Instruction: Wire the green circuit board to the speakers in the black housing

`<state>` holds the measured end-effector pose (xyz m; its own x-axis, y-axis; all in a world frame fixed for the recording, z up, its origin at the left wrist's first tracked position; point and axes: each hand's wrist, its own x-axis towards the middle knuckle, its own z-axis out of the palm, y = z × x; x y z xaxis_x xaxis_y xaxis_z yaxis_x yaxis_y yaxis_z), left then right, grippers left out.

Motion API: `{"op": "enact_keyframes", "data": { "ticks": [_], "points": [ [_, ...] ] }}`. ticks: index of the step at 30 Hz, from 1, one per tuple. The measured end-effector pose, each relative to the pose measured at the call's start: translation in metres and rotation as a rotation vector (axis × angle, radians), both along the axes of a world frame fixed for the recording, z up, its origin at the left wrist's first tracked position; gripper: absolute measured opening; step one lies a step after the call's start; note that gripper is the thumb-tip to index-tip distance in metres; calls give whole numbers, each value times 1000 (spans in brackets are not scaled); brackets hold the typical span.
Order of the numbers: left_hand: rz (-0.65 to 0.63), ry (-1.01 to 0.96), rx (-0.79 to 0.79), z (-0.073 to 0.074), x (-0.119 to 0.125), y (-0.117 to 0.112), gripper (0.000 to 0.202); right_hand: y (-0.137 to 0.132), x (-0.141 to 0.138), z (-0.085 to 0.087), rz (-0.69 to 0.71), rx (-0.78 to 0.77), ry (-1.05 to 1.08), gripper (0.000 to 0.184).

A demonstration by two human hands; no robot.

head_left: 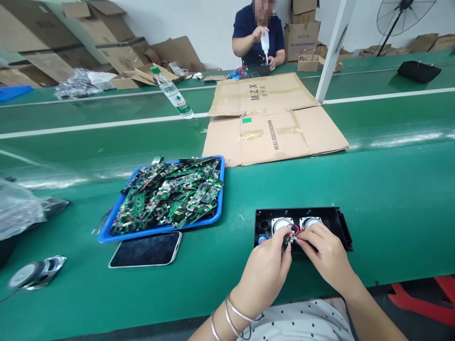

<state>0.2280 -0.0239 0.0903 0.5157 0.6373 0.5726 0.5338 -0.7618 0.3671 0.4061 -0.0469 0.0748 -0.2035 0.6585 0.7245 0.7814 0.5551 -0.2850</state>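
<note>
**Wiring step at the speaker case: both hands on a small part**

The black case (334, 219) lies open on the green surface (391, 199), at its near edge, right of centre. Two round speakers (282, 223) sit side by side inside it, with red wires (295, 230) running from them toward the fingers.

The step in hand appears to be fitting or connecting a small part (288, 241) at the front of the case, just below the speakers. What that part is cannot be told; it is mostly hidden by the fingers.

The left hand (265, 272) comes up from below, wrist bent, fingers pinched narrow on the part. The right hand (327, 251) reaches in from the right, palm down, fingertips closed on the wires just beside the left hand's. The two sets of fingertips nearly touch.

Judgement: the next move calls for fine fingertip control and little force, with the case kept flat.

Further left, a blue tray (106, 232) holds circuit boards (170, 194); a phone (145, 249) lies just in front of it. A loose speaker (35, 272) lies at the far left. Flattened cardboard (273, 118) lies beyond. A person (258, 33) works at the far side.
</note>
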Motion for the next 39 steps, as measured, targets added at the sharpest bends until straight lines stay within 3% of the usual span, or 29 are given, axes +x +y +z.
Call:
{"op": "enact_keyframes", "data": {
  "ticks": [3, 6, 13, 17, 19, 22, 24, 27, 32, 39],
  "points": [
    [15, 52, 155, 0, 2, 2, 30, 1, 1, 0, -5, -11, -70, 11],
    [-7, 113, 172, 1, 2, 4, 30, 1, 1, 3, 3, -8, -138, 13],
    [-94, 118, 58, 5, -4, 7, 26, 1, 1, 6, 41, 24, -158, 10],
    [-135, 127, -15, 5, -7, 9, 25, 2, 0, 5, 12, 6, -24, 11],
    [-154, 137, -70, 6, -10, 11, 27, 2, 0, 5, -14, -34, 82, 1],
    [-191, 143, -165, 8, -13, 13, 29, 3, 4, 7, -20, -145, 101, 29],
    [-202, 141, -190, 10, -13, 13, 30, 3, 5, 9, -5, -212, 23, 29],
    [-160, 170, -194, 11, -11, 11, 32, 3, 6, 11, -6, -266, -5, 16],
    [-36, 266, -182, 8, -7, 8, 36, 5, 4, 10, -41, -208, 3, 13],
    [-39, 178, -300, 13, -4, 4, 35, 5, 2, 11, -80, -83, -84, 12]
  ]
}}
